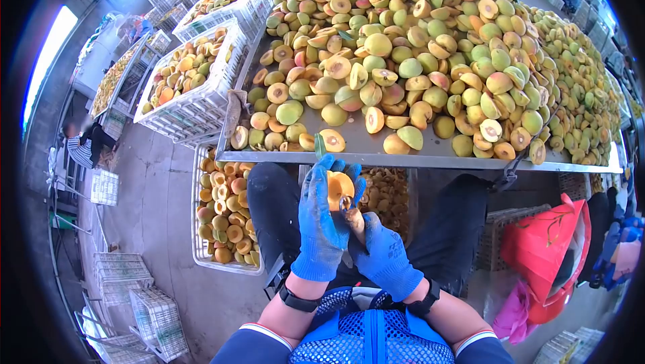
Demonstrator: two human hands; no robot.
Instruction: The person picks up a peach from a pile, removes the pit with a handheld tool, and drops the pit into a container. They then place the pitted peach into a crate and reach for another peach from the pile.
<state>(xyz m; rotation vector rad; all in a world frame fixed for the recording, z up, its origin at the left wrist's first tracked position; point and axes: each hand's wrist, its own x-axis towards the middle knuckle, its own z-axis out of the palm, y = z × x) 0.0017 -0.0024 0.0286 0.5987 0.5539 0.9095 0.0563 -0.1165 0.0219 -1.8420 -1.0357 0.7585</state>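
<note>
Both hands wear blue knit gloves and are close together below the table's edge. My left hand point(318, 230) has its fingers wrapped round a peach half point(340, 188), its orange flesh turned up. In my right hand point(390, 256) is a pitting tool with a pale wooden handle point(356, 223); its dark metal tip is right at the lower part of the peach half. Just beyond my left fingertips, a green leaf point(319, 145) lies against a cut peach half point(332, 140) at the metal table's rim point(416, 160).
A large heap of halved peaches point(403, 55) covers much of the table. A white crate point(261, 266) of peach halves stands on the floor by my left leg. Filled crates point(185, 119) are at left, a red bag point(541, 246) at right. A person point(84, 146) sits far left.
</note>
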